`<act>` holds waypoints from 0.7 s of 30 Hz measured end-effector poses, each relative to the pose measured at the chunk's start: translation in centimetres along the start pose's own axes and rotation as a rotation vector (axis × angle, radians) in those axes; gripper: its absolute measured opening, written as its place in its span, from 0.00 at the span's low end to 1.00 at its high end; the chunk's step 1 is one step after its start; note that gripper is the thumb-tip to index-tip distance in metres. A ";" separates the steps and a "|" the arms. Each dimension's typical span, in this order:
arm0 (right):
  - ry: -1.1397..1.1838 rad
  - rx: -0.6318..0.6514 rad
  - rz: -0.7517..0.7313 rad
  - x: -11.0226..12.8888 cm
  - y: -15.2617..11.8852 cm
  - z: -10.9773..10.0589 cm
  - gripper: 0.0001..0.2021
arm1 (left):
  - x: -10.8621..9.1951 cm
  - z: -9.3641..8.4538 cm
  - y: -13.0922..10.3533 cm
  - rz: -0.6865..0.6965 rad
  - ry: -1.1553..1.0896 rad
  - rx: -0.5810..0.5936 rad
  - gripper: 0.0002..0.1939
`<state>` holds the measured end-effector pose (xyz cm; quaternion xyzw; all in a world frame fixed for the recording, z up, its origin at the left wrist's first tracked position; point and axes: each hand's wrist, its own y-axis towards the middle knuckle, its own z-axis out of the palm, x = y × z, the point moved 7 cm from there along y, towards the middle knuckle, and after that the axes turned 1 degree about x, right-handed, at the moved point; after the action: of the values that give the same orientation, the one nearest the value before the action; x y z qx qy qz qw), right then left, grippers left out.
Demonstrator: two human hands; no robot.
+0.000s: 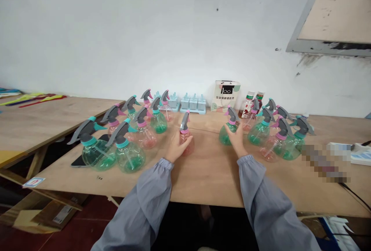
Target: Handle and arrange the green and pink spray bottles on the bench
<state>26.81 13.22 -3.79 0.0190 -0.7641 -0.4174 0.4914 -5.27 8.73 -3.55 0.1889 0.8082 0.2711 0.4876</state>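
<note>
My left hand (176,147) is closed round the body of a pink spray bottle (188,145), which stands upright on the wooden table (208,173); its sprayer head is grey with a pink collar. To the right, my right hand (237,139) grips a green spray bottle (223,135) with a pink collar and a grey head. Left of my left hand stands a group of green and pink spray bottles, among them a green one (130,160) near the front. A similar group with a pink bottle (270,150) stands beyond my right hand.
Along the wall are pale blue ice-pop molds (193,104), a printed paper bag (225,96) and two labelled bottles (248,104). A dark phone (77,162) lies by the left bottles. A power strip (361,154) sits at the right. Another table (58,116) adjoins on the left.
</note>
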 end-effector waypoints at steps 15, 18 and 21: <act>-0.296 -0.025 -0.018 -5.9 2.4 1.3 0.53 | -0.1 0.0 -0.1 -0.001 -0.013 -0.002 0.17; -0.301 -0.019 -0.022 -7.2 3.4 1.6 0.53 | -0.2 -0.1 -0.1 0.008 -0.011 -0.017 0.17; -0.308 -0.020 -0.027 -8.1 4.2 1.7 0.53 | -0.1 0.0 -0.1 0.009 -0.007 -0.006 0.17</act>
<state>31.27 20.53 -7.28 -0.0398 -0.8259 -0.4297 0.3629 -5.19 8.57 -3.56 0.1917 0.8047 0.2751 0.4899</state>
